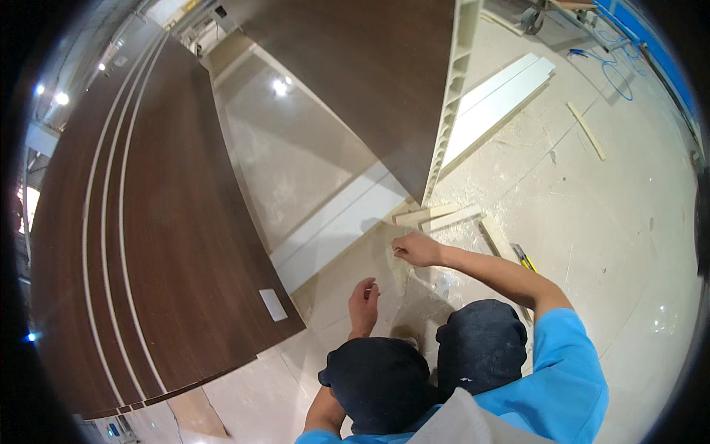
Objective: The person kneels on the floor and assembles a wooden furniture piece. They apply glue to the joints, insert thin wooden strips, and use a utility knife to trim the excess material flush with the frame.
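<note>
My left hand (363, 306) hangs above the floor in front of my left knee. Its fingers curl toward the thumb, and whatever they may pinch is too small to make out. Farther forward and to the right, my right hand (418, 249) is closed with the fingertips pressed together; I cannot see what is in them. It is nearest to the lower corner of a dark brown wood-grain panel (355, 66) with an open-celled edge. Short pale strips (451, 218) lie just beyond that hand. White boards (325, 229) run across the floor under the brown panel.
On the left stands a large brown panel (177, 222) with three light lines and a white label (273, 305). A yellow-and-black utility knife (523, 257) lies by a pale strip (499, 238) at the right. Dust covers the floor nearby. A wheeled cart (534, 18) and blue hose (614, 78) are farther off.
</note>
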The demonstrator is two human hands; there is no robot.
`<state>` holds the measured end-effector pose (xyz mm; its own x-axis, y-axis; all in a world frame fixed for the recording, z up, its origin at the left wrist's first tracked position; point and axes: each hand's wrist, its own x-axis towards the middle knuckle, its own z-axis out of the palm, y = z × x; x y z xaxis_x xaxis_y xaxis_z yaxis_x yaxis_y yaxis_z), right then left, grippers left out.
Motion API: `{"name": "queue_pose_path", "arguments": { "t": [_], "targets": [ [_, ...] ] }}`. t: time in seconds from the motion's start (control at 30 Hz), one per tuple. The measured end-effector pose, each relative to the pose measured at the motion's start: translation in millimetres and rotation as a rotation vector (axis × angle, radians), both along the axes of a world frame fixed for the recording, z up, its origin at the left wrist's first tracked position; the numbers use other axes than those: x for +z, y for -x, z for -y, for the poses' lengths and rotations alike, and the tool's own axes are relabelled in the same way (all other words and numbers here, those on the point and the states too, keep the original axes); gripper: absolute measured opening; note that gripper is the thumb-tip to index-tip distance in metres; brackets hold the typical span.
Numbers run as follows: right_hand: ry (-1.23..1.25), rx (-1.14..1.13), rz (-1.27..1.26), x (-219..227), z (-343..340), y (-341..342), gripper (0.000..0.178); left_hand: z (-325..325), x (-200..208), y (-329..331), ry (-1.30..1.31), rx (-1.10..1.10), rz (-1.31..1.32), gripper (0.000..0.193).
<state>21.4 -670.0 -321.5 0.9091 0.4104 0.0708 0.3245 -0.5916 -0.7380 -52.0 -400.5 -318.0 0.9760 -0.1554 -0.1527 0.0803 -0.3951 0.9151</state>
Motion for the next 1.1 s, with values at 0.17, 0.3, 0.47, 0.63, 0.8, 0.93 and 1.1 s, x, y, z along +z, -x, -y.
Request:
{"name": "queue_pose_path", "arguments": {
  "t": [0.17,0.3,0.47,0.63,0.8,0.93,1.1],
  "targets": [
    [-0.208,-0.281,0.124,195.5,69.8,-2.4,0.02,2.6,65.4,-67.5,0.034,-0.048,0.16,0.024],
    [-0.448,-0.455,0.334,341.8,124.7,8.7,0.021,34.6,135.6,-102.1,0.119,-0.114,0.306,0.02],
    [-0.444,-0.625,0.697,438.3,143.4,6.6,0.018,79.7,219.4,-125.9,0.141,-0.232,0.419,0.018],
    [-0.483,-0.687,1.03,430.7,126.7,-31.7,0.016,121.1,267.5,-118.9,0.294,-0.303,0.45,0.018],
    [-0.474,-0.715,1.399,413.9,114.1,-63.2,0.017,132.8,274.5,-103.8,0.248,-0.345,0.476,0.02],
    [-0.469,-0.796,1.516,405.5,100.7,-70.9,0.025,131.6,264.8,-104.5,0.261,-0.296,0.374,0.021],
    [-0.432,-0.828,1.542,397.4,96.8,-73.0,0.027,127.7,257.6,-105.9,0.175,-0.29,0.347,0.021]
  ]
}}
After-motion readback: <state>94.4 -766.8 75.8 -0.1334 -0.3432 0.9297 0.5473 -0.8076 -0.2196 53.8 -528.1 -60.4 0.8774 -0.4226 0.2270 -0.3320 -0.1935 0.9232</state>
